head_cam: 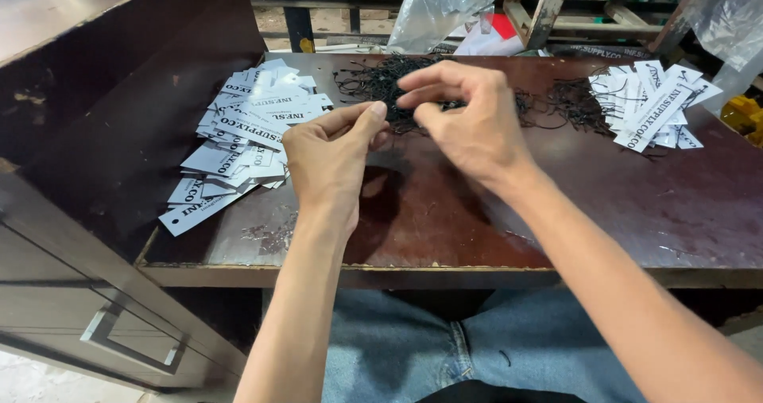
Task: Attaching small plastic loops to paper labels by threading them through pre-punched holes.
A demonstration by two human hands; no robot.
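Sitting close to the worn brown table (445,236) with your denim-covered lap just under its edge, you are bringing both hands together above the middle of the top. Your left hand (330,160) is pinching thumb against forefinger, nearly closed, and your right hand (469,121) is curling its fingers toward it, thumb and forefinger almost meeting; whether a single strand is already caught between them is too fine to tell. Just behind your fingertips the heap of black strings (381,85) is lying tangled on the table, touching or nearly touching your right hand. These look featherlight, limp and prone to snagging, so you are better off picking one loop at its free end than grabbing a clump. Further left a pile of white paper tags (238,145) is fanning out, thin and bendable, best taken by an edge. Far right, another stack of white tags (652,105) is waiting.
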